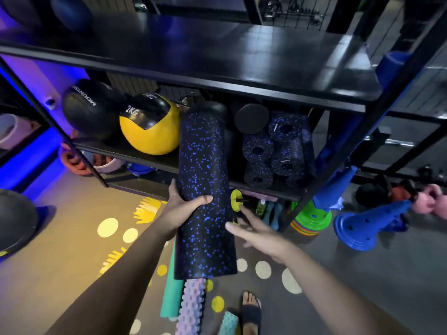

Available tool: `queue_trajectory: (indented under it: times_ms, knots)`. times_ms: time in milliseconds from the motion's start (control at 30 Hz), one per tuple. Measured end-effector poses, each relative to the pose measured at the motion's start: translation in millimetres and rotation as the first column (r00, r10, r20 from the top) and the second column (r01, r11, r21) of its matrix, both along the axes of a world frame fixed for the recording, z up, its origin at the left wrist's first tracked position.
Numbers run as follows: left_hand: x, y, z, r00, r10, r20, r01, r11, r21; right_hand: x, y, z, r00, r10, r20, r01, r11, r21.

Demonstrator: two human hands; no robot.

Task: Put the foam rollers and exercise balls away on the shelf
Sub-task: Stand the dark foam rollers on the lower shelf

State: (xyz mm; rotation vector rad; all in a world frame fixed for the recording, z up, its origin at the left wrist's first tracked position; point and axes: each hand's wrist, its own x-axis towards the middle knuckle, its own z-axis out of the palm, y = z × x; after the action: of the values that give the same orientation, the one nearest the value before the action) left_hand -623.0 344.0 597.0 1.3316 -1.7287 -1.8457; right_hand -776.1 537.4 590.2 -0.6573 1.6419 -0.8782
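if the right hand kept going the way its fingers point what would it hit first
Most likely the speckled roller that the left hand grips. The open right hand points up and left, its fingertips just short of the roller's right side. Depth is unclear; if it passes behind, the yellow disc under the shelf comes next.

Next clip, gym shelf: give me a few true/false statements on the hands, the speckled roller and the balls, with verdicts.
1. The left hand grips the long speckled roller. True.
2. The right hand is closed around that roller too. False: it is open beside the roller, fingers spread.
3. A yellow 2KG ball sits on the shelf left of the roller. True.
4. The shelf holds no other rollers. False: short speckled rollers are stacked at the right.
5. Rollers lie on the floor. True: a green roller and a knobbly roller.
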Motion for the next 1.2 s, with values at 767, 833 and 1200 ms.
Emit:
queue_trajectory:
  times_ms: [767, 833, 1200]
  knots:
    - [-100, 169, -24, 0.747, -0.664, -0.022, 0.664, 0.745, 0.058, -39, 186, -21, 0.871, -0.441, 0.218, 0.421, 0.897, 0.134]
    - [-124, 198, -25, 0.725, -0.688, -0.026, 0.688, 0.724, 0.038, -54, 217, -22, 0.845, -0.476, 0.243, 0.467, 0.879, 0.097]
    - [-366, 349, -21, 0.916, -0.398, -0.058, 0.401, 0.915, 0.052, -273, 336, -20, 0.734, -0.638, 0.233, 0.666, 0.744, -0.06]
